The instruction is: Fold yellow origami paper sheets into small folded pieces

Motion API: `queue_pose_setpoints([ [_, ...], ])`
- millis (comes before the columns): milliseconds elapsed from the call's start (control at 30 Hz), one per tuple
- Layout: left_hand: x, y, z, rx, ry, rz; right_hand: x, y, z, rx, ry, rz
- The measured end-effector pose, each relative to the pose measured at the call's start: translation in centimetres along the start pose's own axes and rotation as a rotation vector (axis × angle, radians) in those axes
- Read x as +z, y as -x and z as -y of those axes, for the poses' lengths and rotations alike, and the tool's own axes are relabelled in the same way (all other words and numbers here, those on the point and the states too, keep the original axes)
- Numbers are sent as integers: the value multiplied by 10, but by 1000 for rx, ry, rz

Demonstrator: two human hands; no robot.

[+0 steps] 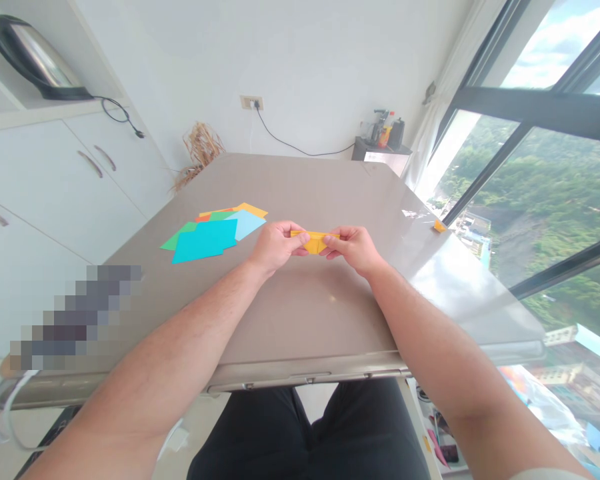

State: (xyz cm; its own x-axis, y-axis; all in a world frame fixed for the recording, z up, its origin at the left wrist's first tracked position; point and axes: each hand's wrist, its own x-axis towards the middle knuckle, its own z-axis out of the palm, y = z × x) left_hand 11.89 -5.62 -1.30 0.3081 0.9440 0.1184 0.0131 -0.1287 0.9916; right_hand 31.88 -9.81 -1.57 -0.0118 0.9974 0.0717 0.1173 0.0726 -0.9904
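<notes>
A small folded piece of yellow paper [314, 241] is held just above the grey table [305, 313], near its middle. My left hand [276, 245] pinches its left end, fingers closed. My right hand [353, 248] pinches its right end, fingers closed too. Both forearms reach in from the near edge of the table.
A fan of coloured paper squares [213, 235], teal, green, light blue and orange, lies left of my hands. A small orange scrap [439, 227] sits near the right edge. A large window runs along the right; white cabinets stand at the left. A dried plant [200, 150] is at the far-left corner.
</notes>
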Motion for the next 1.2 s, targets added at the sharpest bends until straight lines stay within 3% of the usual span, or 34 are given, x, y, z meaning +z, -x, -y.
queue_pose_setpoints([
  [267,-2,0,-2,-15,29,33,-4,-1,-1,-20,-51,19],
  [667,3,3,2,-11,-67,91,7,1,0,-42,94,-53],
  [1200,7,1,4,6,-108,74,16,2,0,-85,159,-66],
])
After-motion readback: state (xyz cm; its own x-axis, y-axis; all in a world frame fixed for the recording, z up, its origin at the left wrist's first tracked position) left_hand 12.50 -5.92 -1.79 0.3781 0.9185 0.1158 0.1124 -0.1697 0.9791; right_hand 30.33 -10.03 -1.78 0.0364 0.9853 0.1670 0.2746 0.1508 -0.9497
